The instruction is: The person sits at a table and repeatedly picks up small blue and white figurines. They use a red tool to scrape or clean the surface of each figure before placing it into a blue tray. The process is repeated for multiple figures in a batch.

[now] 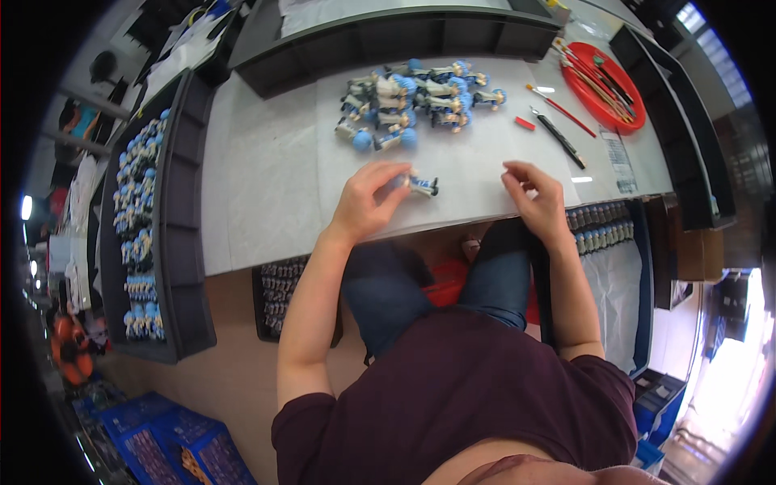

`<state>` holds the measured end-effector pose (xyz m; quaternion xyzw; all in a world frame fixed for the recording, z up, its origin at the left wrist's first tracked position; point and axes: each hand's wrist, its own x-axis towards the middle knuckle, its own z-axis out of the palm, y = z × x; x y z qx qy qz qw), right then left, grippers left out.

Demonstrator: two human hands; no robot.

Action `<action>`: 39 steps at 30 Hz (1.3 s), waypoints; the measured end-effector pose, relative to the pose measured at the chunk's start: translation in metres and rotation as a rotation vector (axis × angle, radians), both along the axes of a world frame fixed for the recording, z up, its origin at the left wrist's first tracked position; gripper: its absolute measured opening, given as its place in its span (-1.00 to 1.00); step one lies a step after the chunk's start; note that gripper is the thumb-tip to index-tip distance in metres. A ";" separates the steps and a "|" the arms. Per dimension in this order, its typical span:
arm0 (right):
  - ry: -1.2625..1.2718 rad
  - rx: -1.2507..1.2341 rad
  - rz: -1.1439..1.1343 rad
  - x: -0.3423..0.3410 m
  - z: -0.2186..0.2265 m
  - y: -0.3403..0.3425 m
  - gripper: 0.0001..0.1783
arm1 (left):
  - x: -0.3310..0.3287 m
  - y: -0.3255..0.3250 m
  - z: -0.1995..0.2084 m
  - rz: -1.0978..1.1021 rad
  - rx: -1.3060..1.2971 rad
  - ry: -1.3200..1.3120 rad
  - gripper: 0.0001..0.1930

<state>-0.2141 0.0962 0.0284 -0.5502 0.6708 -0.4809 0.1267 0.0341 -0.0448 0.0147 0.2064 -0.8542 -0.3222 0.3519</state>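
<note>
My left hand (370, 199) is closed around the head end of a small figurine (422, 186) above the near part of the white table. The figurine's body and dark feet stick out to the right of my fingers; its head is hidden. My right hand (537, 200) hovers near the table's front edge, to the right of the figurine and apart from it. Its fingers are loosely curled with nothing visible between them. Farther back lies a cluster of similar blue-headed figurines (436, 101), many on their sides.
A red bowl (572, 85) of brushes stands at the back right. Near it lie a red-handled brush (572, 117), a black pen-like tool (559, 139) and a small red piece (525, 123). Grey crates flank the table; the left crate (186, 218) holds rows of figurines.
</note>
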 end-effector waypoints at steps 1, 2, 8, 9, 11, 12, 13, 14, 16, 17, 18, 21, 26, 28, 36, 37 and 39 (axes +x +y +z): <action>0.011 0.001 -0.083 -0.018 0.000 -0.008 -0.79 | 0.002 0.004 0.007 0.013 0.052 -0.040 -0.70; 0.021 0.003 -0.165 -0.036 0.000 -0.015 -0.78 | -0.001 0.008 0.012 0.026 0.104 -0.083 -0.69; 0.272 -0.035 -0.364 -0.095 -0.002 -0.058 -0.71 | -0.030 0.041 0.006 0.142 0.015 0.080 -0.51; 0.472 -0.035 -0.390 -0.101 -0.008 -0.061 -0.67 | -0.033 0.046 0.000 0.158 -0.026 0.095 -0.48; 0.434 0.094 -0.375 -0.106 -0.013 -0.059 -0.67 | -0.039 0.057 -0.002 0.206 0.024 0.136 -0.51; 0.416 0.158 -0.368 -0.110 -0.016 -0.057 -0.67 | -0.042 0.062 -0.003 0.230 0.048 0.157 -0.52; 0.460 0.117 -0.342 -0.113 -0.018 -0.057 -0.70 | -0.044 0.066 -0.009 0.226 0.155 0.207 -0.53; 0.504 0.085 -0.365 -0.113 -0.021 -0.056 -0.71 | -0.045 0.070 -0.013 0.238 0.162 0.206 -0.53; 0.590 0.017 -0.418 -0.105 -0.014 -0.054 -0.74 | -0.046 0.074 -0.018 0.258 0.171 0.206 -0.52; 0.565 -0.048 -0.417 -0.094 -0.010 -0.053 -0.76 | -0.044 0.073 -0.019 0.269 0.155 0.185 -0.53; 0.504 -0.046 -0.349 -0.078 -0.001 -0.049 -0.75 | -0.044 0.073 -0.018 0.285 0.160 0.188 -0.52; 0.327 -0.022 -0.125 -0.021 0.023 -0.036 -0.73 | -0.044 0.072 -0.014 0.317 0.169 0.191 -0.50; 0.335 0.134 0.244 0.026 0.021 -0.024 -0.81 | -0.045 0.071 -0.015 0.318 0.177 0.158 -0.49; 0.324 0.133 0.279 0.034 0.012 -0.025 -0.84 | -0.046 0.071 -0.014 0.327 0.166 0.163 -0.49; 0.391 0.082 0.238 0.043 0.003 -0.039 -0.86 | -0.044 0.071 -0.014 0.326 0.115 0.136 -0.49; 0.394 0.073 0.235 0.043 0.002 -0.040 -0.85 | -0.044 0.071 -0.014 0.316 0.133 0.145 -0.52; 0.402 0.077 0.238 0.043 0.001 -0.041 -0.85 | -0.043 0.072 -0.014 0.304 0.150 0.154 -0.54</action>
